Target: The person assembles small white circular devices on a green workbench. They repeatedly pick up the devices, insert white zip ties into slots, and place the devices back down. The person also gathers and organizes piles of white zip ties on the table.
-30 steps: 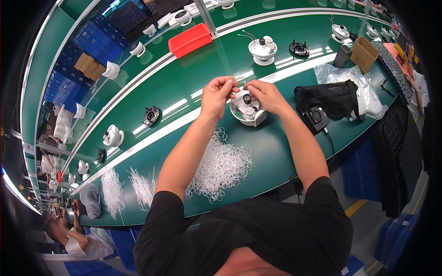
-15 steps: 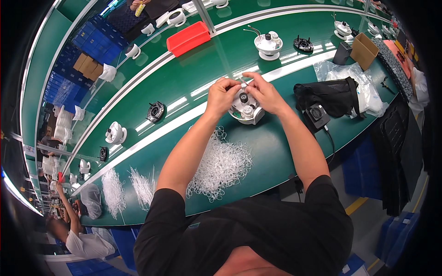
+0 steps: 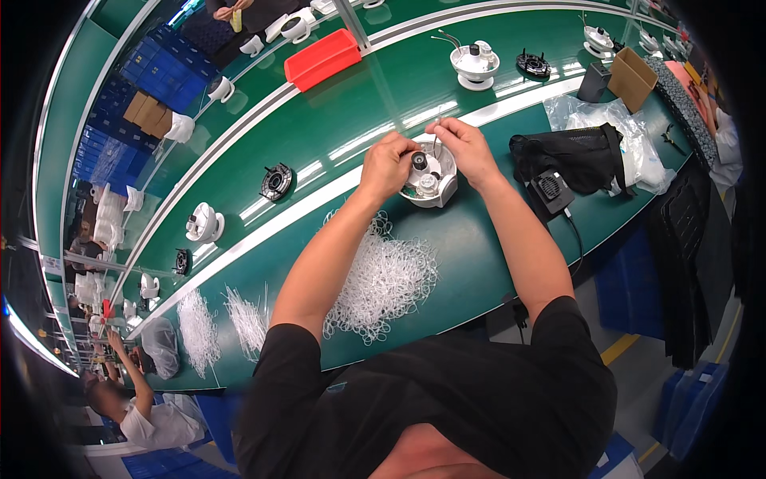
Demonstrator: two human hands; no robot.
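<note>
A white round housing [image 3: 440,196] stands on the green bench in front of me. Inside it are a black cylindrical part [image 3: 420,160] and a small clear-white round part [image 3: 428,186]. My left hand [image 3: 386,166] is at the housing's left rim, thumb and fingers pinched together; what they hold, if anything, is hidden. Over the far right rim, my right hand [image 3: 467,152] pinches a thin pale lead [image 3: 436,146] that rises from the housing. To the left of the housing lies a large heap of looped white plastic ties [image 3: 381,283].
Two smaller piles of ties [image 3: 197,331] [image 3: 247,323] lie further left. Along the belt stand white units [image 3: 205,224] [image 3: 475,65] and black rings [image 3: 277,182] [image 3: 533,65]. A red bin [image 3: 323,60] is beyond. At right are a black bag [image 3: 566,160], a black device [image 3: 550,191] and a carton [image 3: 633,80].
My hands have drawn slightly apart, the right one moving right with the lead. The white units and black rings on the belt have shifted to the right and away.
</note>
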